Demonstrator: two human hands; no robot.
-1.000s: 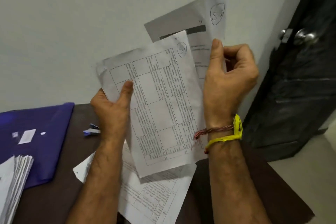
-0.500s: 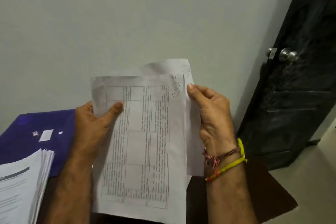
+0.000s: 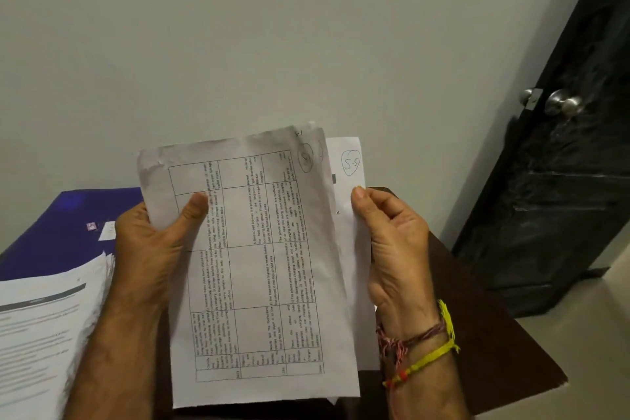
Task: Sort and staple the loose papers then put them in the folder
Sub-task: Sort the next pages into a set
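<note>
I hold a small set of printed sheets upright in front of me above the dark table (image 3: 477, 317). The front sheet (image 3: 259, 283) carries a table of text turned sideways. My left hand (image 3: 160, 249) grips its left edge with the thumb on the front. Behind it, a second sheet (image 3: 351, 164) marked "S-5" in a circle sticks out to the right. My right hand (image 3: 392, 249) grips the right edge of the sheets, thumb on the front. A blue folder (image 3: 61, 232) lies on the table at the left. No stapler is in view.
A thick stack of printed papers (image 3: 41, 334) lies at the lower left, overlapping the folder. A plain wall stands behind the table. A black door (image 3: 562, 198) with a metal knob (image 3: 559, 102) is at the right, and pale floor shows beside the table's right edge.
The sheets were spread apart and raised a second ago; my hands have since brought them together into one nearly aligned set, with the back sheet sticking out to the right.
</note>
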